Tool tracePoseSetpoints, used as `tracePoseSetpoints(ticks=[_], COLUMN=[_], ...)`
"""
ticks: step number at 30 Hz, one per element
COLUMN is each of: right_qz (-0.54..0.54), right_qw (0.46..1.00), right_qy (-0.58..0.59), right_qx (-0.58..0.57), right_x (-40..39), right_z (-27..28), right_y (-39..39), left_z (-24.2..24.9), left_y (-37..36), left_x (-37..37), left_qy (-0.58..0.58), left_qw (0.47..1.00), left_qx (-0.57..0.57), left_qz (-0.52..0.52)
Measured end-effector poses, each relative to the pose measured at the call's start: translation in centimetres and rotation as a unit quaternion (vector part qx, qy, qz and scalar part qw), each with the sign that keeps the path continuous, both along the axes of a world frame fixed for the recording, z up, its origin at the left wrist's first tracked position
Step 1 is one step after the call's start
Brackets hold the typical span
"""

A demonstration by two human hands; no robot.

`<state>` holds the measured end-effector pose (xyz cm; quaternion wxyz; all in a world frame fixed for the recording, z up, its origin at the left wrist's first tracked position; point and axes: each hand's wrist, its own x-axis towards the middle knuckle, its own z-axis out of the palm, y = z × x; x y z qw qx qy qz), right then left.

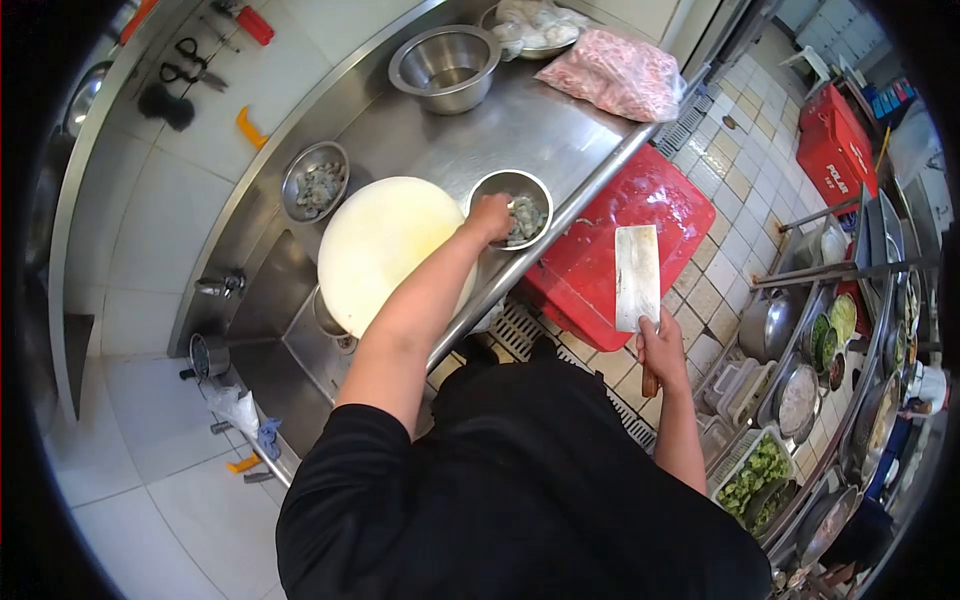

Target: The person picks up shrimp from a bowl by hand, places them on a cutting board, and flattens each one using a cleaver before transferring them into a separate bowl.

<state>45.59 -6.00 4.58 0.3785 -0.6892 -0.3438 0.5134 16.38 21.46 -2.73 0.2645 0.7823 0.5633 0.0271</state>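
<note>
My left hand (489, 218) reaches over the rim of a steel bowl (547, 222) at the counter's front edge. Its fingers are curled down at the greyish peeled shrimp (526, 217) inside, and what they pinch is hidden. Out to the right, my right hand (660, 350) is closed around the wooden handle of a cleaver (638, 278), whose broad blade points away from me above a red lid. Under my left forearm lies a round white cutting board (385, 235). Beyond the board sits a second steel bowl (316, 182), also holding greyish shrimp.
Farther along the steel counter (430, 150) stand a large metal bowl (445, 68) and a bag of pink frozen pieces (615, 75). A red cooler (690, 200) is beside the counter. Shelves with food containers (755, 470) line the right. A tap (220, 284) is left.
</note>
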Motion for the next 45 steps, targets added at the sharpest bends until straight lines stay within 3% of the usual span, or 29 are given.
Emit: tracePoseSetpoints(ticks=[4,9,11,19,23,25,29,32,36,40,45], right_qz=[-0.019,-0.033,-0.036,0.02,0.049,0.077,0.117,0.191,0.276,0.372,0.419], right_qw=[1.0,0.999,0.999,1.0,0.999,0.997,0.991,0.977,0.95,0.91,0.885], right_qy=[0.003,0.012,0.018,0.0,0.004,0.019,0.065,0.098,0.143,0.167,0.183], right_qx=[-0.008,-0.029,-0.027,-0.007,0.013,0.01,0.02,0.012,-0.033,-0.074,-0.083], right_x=[0.4,1.0,1.3,1.6,0.9,0.3,-1.9,-4.3,-8.7,-13.1,-16.9], right_z=[-0.5,-1.8,-1.9,-0.6,-0.6,-0.5,-1.0,-1.0,-1.3,-2.0,-4.5], right_y=[-2.5,-5.0,-5.2,-1.6,0.3,1.3,3.2,5.0,7.7,9.6,10.1], left_z=[-1.7,-0.8,-3.1,-2.7,1.0,2.7,5.0,7.7,3.4,2.8,3.1], left_y=[-0.6,-0.3,0.4,-0.3,-2.5,-3.5,-7.9,-12.6,-17.7,-22.3,-23.4], left_x=[2.3,2.7,2.6,2.3,1.5,0.0,-7.3,-11.6,-15.7,-14.7,-14.6], left_qy=[0.027,0.002,-0.021,-0.052,-0.108,-0.193,-0.229,-0.168,-0.062,-0.027,-0.093], left_qw=[0.999,0.999,0.996,0.996,0.993,0.971,0.944,0.931,0.938,0.942,0.918], left_qx=[-0.003,0.029,-0.066,0.025,0.024,0.052,0.146,0.202,0.244,0.227,0.119], left_qz=[0.044,0.018,-0.05,-0.066,0.042,0.133,0.187,0.255,0.237,0.247,0.366])
